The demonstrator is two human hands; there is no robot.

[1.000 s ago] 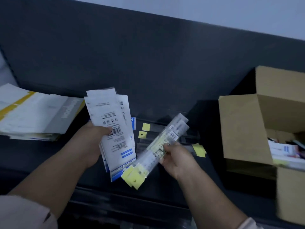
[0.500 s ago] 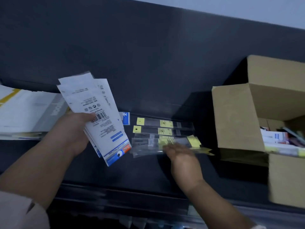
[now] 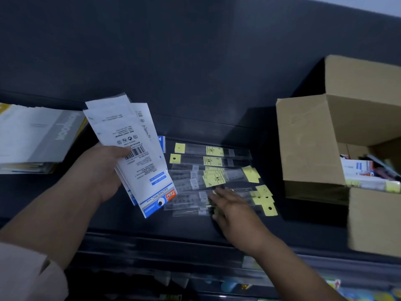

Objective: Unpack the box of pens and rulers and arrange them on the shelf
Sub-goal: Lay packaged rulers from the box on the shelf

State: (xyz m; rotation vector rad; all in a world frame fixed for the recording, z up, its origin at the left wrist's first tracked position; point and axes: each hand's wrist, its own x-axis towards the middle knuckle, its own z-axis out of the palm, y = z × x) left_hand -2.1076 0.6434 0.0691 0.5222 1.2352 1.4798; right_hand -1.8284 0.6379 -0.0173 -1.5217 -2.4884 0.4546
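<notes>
The ruler packs (image 3: 195, 183), held 1 s ago, now lie on the shelf (image 3: 152, 227), long axes 9 to 3 o'clock. The right hand (image 3: 236, 213) lies on the nearest, fingers straight (squaring them, I judge). The left hand (image 3: 97, 170) grips fanned geometry sets (image 3: 130, 135) at their 9 o'clock; the box (image 3: 308, 144) waits at 3.

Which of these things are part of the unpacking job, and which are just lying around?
Job: cardboard box, ruler packs under right hand, white packets gripped by left hand, shelf.
Lying about: stack of notebooks at the left.
</notes>
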